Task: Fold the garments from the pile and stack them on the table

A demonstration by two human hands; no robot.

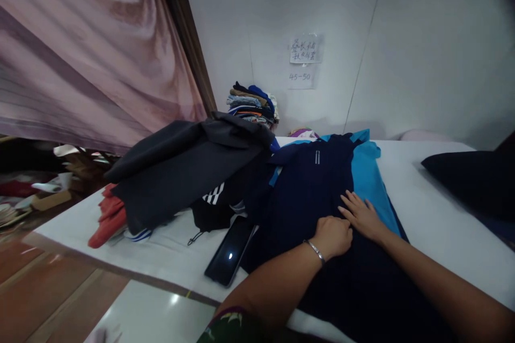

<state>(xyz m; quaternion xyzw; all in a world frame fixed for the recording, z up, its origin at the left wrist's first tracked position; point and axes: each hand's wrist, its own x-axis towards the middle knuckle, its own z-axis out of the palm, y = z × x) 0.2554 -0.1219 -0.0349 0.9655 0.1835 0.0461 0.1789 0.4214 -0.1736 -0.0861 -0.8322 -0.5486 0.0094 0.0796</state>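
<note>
A navy jacket (309, 187) with bright blue panels is spread over the white table in front of me. My left hand (332, 236), with a silver bracelet at the wrist, is closed with its fingers curled on the middle of the jacket. The cloth in its grip is mostly hidden by the fingers. Just beside it, my right hand (362, 217) lies flat with fingers spread, touching the jacket near the edge of the bright blue panel (369, 177). Left of the jacket lies a dark phone (230, 252).
A heap of clothes, with a dark grey garment (193, 166) on top and a red one (108, 217) below, covers the left of the white table (438, 193). Behind stands a folded clothes stack (251, 103). A black item (470, 182) lies at right. Paper signs (304, 49) hang on the wall.
</note>
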